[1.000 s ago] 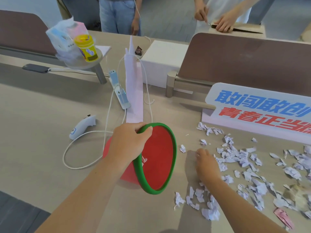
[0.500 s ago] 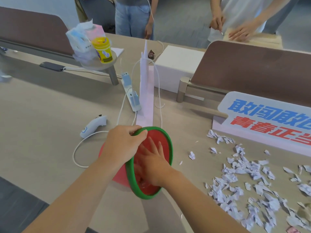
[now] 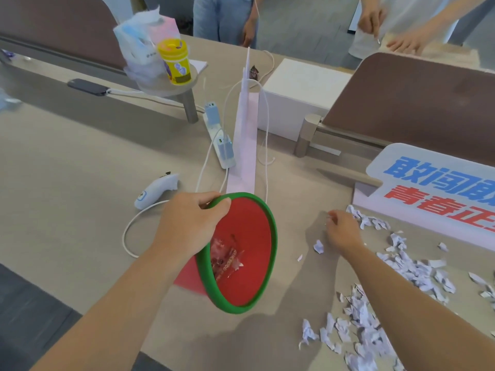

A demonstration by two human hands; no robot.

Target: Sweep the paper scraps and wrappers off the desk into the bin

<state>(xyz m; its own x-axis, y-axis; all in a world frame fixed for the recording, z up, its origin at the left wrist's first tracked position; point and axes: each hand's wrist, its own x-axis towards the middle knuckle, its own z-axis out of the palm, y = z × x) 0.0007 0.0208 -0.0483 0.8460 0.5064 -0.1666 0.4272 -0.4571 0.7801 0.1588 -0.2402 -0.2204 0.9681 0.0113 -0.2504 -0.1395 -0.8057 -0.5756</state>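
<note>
Fingers of left hand clamp green rim of red bin, tilted on counter, mouth facing right hand. Right fingers curled, pinching small scrap near bin mouth. Paper scraps scattered beyond right hand. Wrappers lie inside bin.

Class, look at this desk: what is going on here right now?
A person is clearing torn paper off a desk. The left hand grips the green rim of a red bin, tilted on its side toward the mess, with a wrapper already inside. The right hand reaches among the paper scraps, most of which lie scattered on the desk.
</note>
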